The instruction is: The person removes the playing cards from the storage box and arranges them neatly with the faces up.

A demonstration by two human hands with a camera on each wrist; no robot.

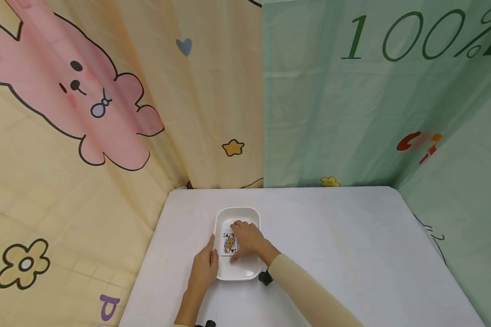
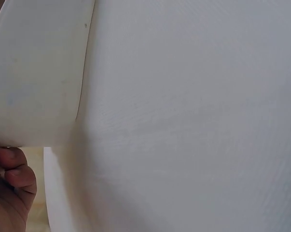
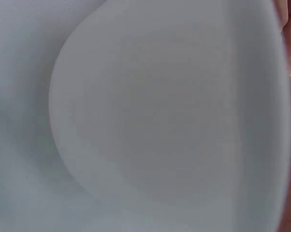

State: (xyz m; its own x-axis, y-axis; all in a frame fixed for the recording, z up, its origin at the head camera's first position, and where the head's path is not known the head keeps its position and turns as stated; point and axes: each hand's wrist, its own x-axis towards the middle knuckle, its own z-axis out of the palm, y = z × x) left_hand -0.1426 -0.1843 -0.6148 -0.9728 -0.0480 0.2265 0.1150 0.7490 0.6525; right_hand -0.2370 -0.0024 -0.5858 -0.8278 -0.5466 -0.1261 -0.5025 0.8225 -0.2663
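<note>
A white rectangular dish (image 1: 237, 272) with rounded corners sits on the table. Inside it lies a playing card (image 1: 229, 244), a queen face up; whether others lie beneath it I cannot tell. My left hand (image 1: 204, 265) holds the dish by its left rim; in the left wrist view its curled fingers (image 2: 20, 176) meet the dish's edge. Over the dish, my right hand (image 1: 247, 240) arches beside the card with thumb and fingers spread apart, fingertips near its far end and thumb near its close end. The right wrist view shows the dish's bare inside (image 3: 159, 116).
A white cloth covers the table (image 1: 331, 245). Printed curtains, yellow on the left (image 1: 212, 100) and green on the right (image 1: 331, 104), hang behind and at the sides. A black wrist device (image 1: 265, 278) is just right of the dish's near corner.
</note>
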